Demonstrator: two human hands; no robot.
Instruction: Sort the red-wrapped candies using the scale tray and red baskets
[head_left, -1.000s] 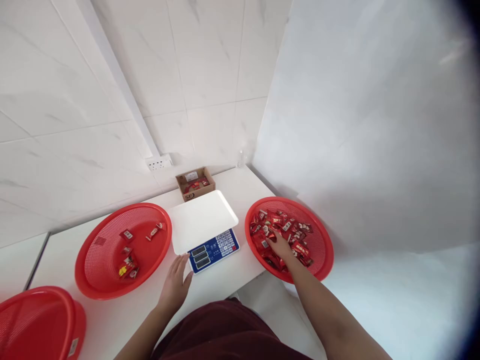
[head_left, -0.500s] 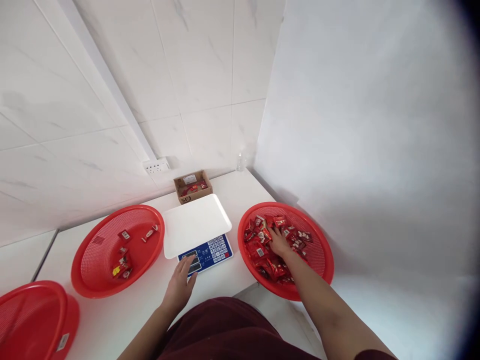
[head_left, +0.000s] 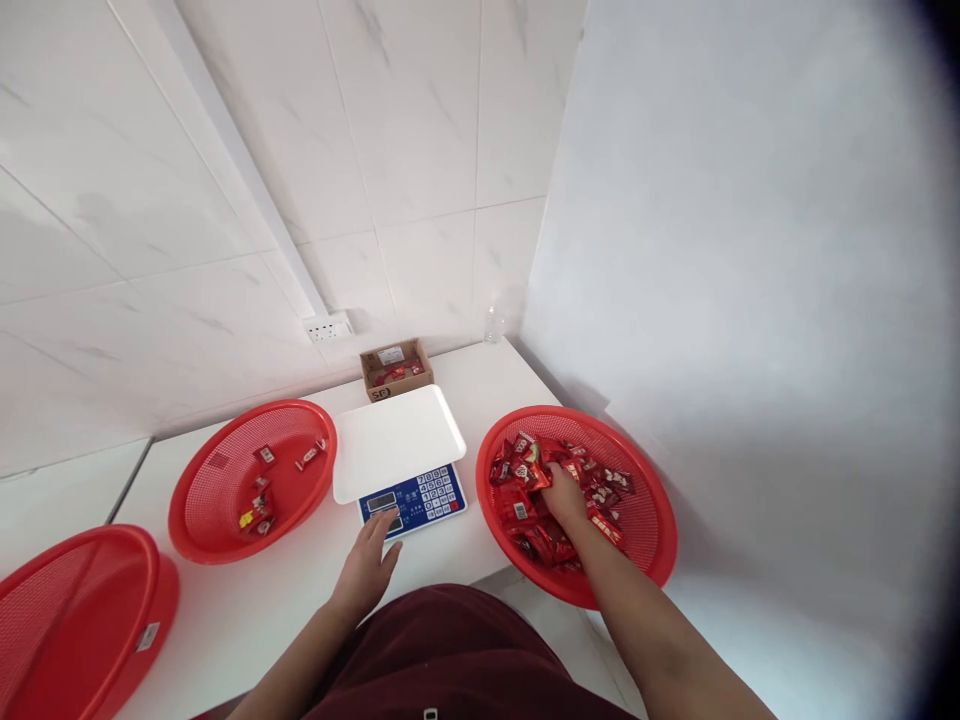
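Observation:
My right hand reaches into the right red basket, among many small red snack packets. Its fingers are sunk between the packets, so whether they grip one is hidden. My left hand lies open at the front edge of the blue-and-white digital scale. Its fingertips cover part of the scale's display and hold nothing. On top of the scale sits a bare white weighing tray, just left of the right basket.
Left of the scale, a second red basket holds several packets. Another red basket stands at the lower left. Behind the tray is a cardboard box with red packets inside. A clear bottle stands in the back corner by the wall.
My right hand has pushed deeper among the packets, and some of them have shifted. My left hand stays by the scale's display. The whole view has moved slightly.

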